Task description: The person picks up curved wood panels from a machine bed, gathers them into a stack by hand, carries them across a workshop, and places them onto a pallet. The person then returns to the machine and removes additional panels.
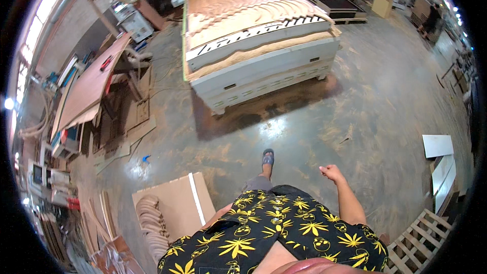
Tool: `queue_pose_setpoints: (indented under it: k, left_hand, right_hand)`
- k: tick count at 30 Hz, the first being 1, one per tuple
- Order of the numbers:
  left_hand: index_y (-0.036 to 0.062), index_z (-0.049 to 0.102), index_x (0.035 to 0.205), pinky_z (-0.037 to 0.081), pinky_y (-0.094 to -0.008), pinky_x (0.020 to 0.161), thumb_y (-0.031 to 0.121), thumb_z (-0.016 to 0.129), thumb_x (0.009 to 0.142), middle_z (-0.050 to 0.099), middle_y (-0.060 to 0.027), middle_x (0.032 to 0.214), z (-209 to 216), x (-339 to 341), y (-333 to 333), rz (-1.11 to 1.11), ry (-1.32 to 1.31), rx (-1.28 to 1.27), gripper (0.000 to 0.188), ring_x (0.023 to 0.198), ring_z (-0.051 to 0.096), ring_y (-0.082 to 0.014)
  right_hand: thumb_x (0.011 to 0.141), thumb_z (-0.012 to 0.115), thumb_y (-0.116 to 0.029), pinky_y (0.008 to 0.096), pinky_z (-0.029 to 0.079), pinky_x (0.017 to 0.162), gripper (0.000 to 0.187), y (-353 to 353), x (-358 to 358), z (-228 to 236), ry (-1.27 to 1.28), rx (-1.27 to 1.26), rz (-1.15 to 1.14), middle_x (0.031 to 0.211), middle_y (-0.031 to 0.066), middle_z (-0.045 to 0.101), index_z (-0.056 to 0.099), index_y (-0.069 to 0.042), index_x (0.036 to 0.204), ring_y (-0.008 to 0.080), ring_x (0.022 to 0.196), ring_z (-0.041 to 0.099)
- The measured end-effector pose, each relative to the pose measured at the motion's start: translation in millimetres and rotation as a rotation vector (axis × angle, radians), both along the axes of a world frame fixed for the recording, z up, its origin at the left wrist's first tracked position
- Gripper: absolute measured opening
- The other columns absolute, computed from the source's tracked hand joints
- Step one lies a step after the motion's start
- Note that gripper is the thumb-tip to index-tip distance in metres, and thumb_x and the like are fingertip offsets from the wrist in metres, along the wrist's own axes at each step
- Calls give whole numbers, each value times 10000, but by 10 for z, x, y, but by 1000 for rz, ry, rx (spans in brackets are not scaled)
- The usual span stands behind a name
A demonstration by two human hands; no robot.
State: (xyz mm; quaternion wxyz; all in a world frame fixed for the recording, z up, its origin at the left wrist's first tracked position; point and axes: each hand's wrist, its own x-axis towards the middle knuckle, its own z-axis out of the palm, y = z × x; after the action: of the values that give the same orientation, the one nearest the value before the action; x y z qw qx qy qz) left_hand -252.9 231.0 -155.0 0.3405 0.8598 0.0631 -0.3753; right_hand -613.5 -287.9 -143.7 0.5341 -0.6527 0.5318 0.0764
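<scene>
My right hand [332, 173] hangs in the air to the right of my body, over the grey floor. Its fingers are curled in and I see nothing held in it. Of my left arm only a short stretch of forearm [219, 215] shows beside my patterned shirt; the left hand itself is hidden. Ahead stands a large pale machine bed [264, 78] bearing a wooden panel [243, 0] with wavy carved grooves. Sawdust lies along its front ledge. One sandalled foot [268, 158] is stretched forward on the floor.
At left, a brown sheet [94, 83] rests on a stand with a red-and-black tool on it. A cardboard-coloured board [187, 195] and stacked curved wooden pieces [151, 218] lie lower left. White panels [438, 146] and a slatted pallet [421, 238] are at right. Other people stand far off.
</scene>
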Motion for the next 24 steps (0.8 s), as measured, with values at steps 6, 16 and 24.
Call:
queue_pose_setpoints:
  k: [6, 16, 24]
  left_hand:
    - [3, 702, 1161, 538, -465, 900, 565, 575, 941, 743, -197, 1046, -469, 639, -1624, -181, 215, 39, 616, 996, 713, -323]
    - [-60, 634, 1239, 524, -434, 953, 628, 579, 930, 713, -198, 1177, -201, 1903, -4818, -593, 240, 107, 757, 1103, 674, -344]
    - [-20, 642, 1240, 502, -375, 976, 262, 652, 972, 709, -171, 1175, 975, 2987, -7318, -406, -491, -373, 389, 1095, 675, -269]
  right_hand:
    - [871, 771, -323, 342, 526, 874, 399, -1091, 781, 26, -200, -202, -57, 1052, 116, 727, 709, -13, 1114, 195, 980, 668]
    - [883, 763, -306, 374, 530, 901, 459, -3121, 1815, 782, -87, -210, 86, 1103, 139, 713, 668, -6, 1217, 232, 1009, 664]
    - [911, 733, -241, 357, 533, 884, 397, -5320, 2682, 923, -188, -277, 81, 1094, 126, 712, 660, -13, 1228, 215, 989, 666]
